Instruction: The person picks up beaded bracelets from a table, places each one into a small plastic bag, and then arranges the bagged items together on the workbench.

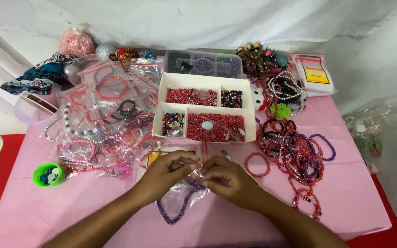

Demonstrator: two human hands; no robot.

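Both hands meet at the front middle of a pink table. My left hand and my right hand pinch the top edge of a small clear plastic bag between them. A purple bead bracelet lies in the bag and shows through it. A thin metal tool sticks out just behind my right hand; I cannot tell whether the hand holds it.
A white divided box of red and dark beads sits behind the hands. Bagged bracelets pile at the left, loose bracelets at the right. A green cup stands front left. A clear bead case stands at the back.
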